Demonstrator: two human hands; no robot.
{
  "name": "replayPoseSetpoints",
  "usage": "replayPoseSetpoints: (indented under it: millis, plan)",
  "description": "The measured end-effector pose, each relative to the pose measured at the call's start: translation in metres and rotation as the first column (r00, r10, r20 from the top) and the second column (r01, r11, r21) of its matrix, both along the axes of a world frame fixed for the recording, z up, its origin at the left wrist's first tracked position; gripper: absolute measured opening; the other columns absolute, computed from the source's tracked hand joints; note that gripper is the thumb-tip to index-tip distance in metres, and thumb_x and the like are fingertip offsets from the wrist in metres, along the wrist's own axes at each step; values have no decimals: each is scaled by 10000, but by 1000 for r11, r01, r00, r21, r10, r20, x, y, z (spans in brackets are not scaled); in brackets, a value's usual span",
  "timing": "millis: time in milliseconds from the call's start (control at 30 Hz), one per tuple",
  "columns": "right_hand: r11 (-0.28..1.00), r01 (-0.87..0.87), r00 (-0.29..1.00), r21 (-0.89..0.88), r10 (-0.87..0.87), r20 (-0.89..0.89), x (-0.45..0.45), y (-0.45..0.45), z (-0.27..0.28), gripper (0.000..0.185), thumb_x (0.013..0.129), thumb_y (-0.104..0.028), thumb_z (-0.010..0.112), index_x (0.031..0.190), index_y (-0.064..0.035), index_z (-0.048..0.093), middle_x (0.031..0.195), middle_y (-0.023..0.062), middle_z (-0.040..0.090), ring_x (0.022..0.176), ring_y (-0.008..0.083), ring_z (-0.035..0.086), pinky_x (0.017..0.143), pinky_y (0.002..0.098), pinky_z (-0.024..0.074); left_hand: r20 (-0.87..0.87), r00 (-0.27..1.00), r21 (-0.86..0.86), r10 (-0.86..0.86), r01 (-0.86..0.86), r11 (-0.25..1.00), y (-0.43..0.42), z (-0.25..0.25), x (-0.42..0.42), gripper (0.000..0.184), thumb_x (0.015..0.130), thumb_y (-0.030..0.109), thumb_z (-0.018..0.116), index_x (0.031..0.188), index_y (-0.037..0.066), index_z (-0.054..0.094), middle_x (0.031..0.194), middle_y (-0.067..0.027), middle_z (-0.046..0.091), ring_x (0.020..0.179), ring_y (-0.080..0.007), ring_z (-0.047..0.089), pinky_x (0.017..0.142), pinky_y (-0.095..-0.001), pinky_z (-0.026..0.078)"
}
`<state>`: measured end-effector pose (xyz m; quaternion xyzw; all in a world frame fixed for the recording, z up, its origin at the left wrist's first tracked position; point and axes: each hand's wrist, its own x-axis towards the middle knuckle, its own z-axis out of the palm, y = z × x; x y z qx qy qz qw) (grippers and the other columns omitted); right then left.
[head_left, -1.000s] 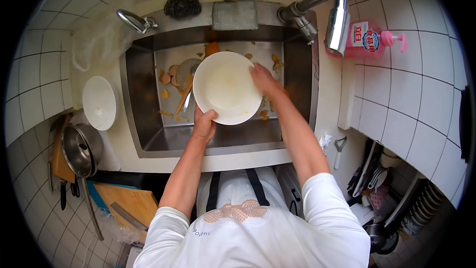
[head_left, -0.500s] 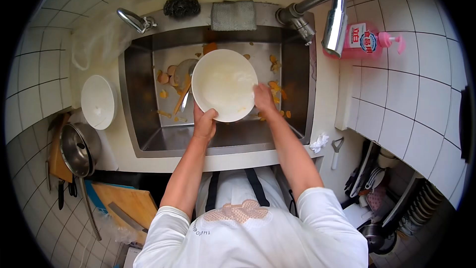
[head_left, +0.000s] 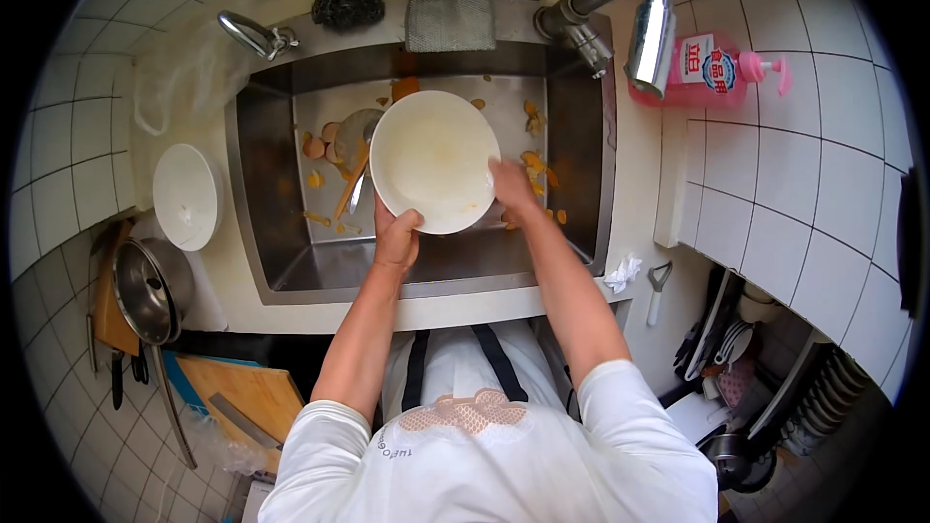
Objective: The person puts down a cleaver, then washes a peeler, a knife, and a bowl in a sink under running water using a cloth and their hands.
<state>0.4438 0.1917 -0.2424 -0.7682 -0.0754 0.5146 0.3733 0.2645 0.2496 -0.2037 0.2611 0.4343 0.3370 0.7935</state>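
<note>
Two hands at white bowl [head_left: 435, 162], left hand [head_left: 398, 236] pinching rim, right hand's [head_left: 511, 186] grip unclear.

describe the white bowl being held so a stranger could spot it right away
Start at the big stainless steel sink with orange scraps on its bottom. Over its middle, the left hand grips a round white bowl by its near rim, with the right hand at its right edge. The other white bowl sits on the counter, left of the sink.
</note>
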Motion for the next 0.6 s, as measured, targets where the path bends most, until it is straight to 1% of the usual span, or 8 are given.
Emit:
replayPoseSetpoints:
  millis: [67, 133, 200, 233, 300, 333, 400, 600]
  plan:
    - [934, -345, 894, 88, 299, 335, 31, 29, -19, 368, 860, -251, 383, 907, 74, 550, 942, 279, 570, 828, 447, 546, 774, 434, 428, 7, 1000, 35, 16, -17, 999, 0, 0, 2, 736, 529, -32, 426, 1255, 49, 328, 1162, -76, 443, 1110, -213, 432, 954, -303, 346]
    - [950, -291, 939, 114, 261, 224, 28, 28, -25, 343, 850, -242, 406, 965, 50, 546, 964, 269, 572, 871, 454, 538, 818, 423, 416, 10, 1000, -8, 27, -27, 1000, -2, 4, 1, 735, 530, -32, 427, 1254, 50, 329, 1165, -75, 440, 1111, -212, 431, 955, -302, 344]
    - [965, -259, 855, -29, 243, 459, 6, 4, -26, 373, 859, -263, 421, 959, 73, 548, 864, 185, 606, 771, 228, 589, 727, 359, 443, 22, 999, -54, 38, -37, 998, 0, 2, 2, 734, 531, -32, 428, 1254, 50, 330, 1167, -73, 438, 1111, -211, 430, 955, -302, 342]
    - [965, -260, 854, -33, 246, 458, -2, -3, -31, 373, 859, -263, 421, 959, 73, 548, 864, 185, 606, 771, 228, 589, 727, 359, 443, 28, 999, -23, 24, -24, 999, 0, -3, 0, 741, 529, -35, 432, 1257, 51, 327, 1171, -71, 435, 1113, -211, 429, 957, -301, 341]
    - [997, -66, 970, -28, 70, 232, -15, -15, -40, 393, 851, -275, 438, 998, 76, 538, 902, 211, 605, 815, 276, 599, 742, 370, 444, 32, 999, 4, 8, -8, 1000, -5, -9, -3, 747, 526, -38, 436, 1259, 52, 325, 1174, -70, 432, 1114, -211, 428, 958, -301, 339]
    - [998, -64, 970, -28, 69, 233, -8, -9, -36, 393, 851, -275, 438, 998, 76, 538, 902, 211, 605, 815, 276, 599, 742, 370, 444, 14, 1000, 19, 0, -1, 1000, -6, -8, -2, 756, 521, -43, 437, 1263, 50, 322, 1176, -71, 431, 1117, -212, 426, 960, -300, 337]
    - [952, -304, 915, -31, 301, 269, 18, 21, -26, 432, 841, -300, 470, 1005, 99, 508, 1024, 299, 546, 995, 407, 519, 851, 417, 398, 1, 1000, 39, -7, 6, 999, -5, -6, 3, 766, 517, -47, 437, 1267, 48, 319, 1178, -72, 430, 1119, -213, 424, 962, -300, 336]
    - [969, -237, 914, -67, 246, 323, -11, -2, -1, 450, 836, -287, 477, 1021, 122, 484, 1016, 324, 535, 1009, 409, 509, 847, 423, 403, 20, 999, 22, 40, -41, 999, -6, -5, 0, 783, 511, -55, 433, 1278, 47, 312, 1174, -73, 437, 1130, -212, 419, 970, -294, 327]
